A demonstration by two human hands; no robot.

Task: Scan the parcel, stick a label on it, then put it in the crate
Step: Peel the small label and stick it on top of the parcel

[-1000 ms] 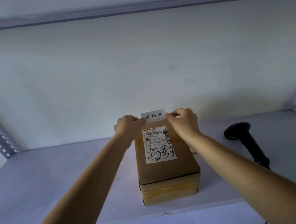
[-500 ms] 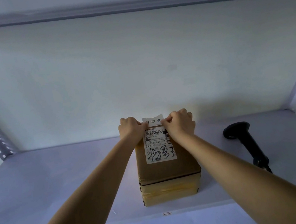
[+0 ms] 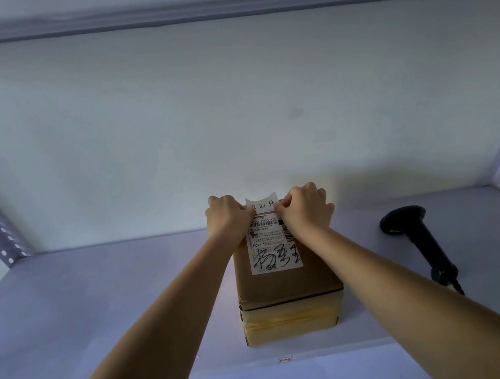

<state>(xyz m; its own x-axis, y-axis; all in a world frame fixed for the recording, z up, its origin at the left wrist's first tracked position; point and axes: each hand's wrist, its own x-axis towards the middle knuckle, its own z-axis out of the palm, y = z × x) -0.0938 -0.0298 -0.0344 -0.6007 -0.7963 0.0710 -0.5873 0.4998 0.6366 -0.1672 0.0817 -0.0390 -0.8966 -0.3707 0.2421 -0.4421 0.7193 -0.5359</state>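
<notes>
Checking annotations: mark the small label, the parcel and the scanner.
small label [image 3: 262,204], head view, printed face.
parcel [image 3: 285,285], head view, bare top.
scanner [image 3: 402,220], head view, head.

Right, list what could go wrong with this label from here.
1. The small white label curls up at its far edge while both hands, left hand and right hand, press only its near part, so it may crease or stick crooked.
2. It sits at the parcel's far edge and may overhang.
3. It abuts the shipping label and might cover its barcode.
</notes>
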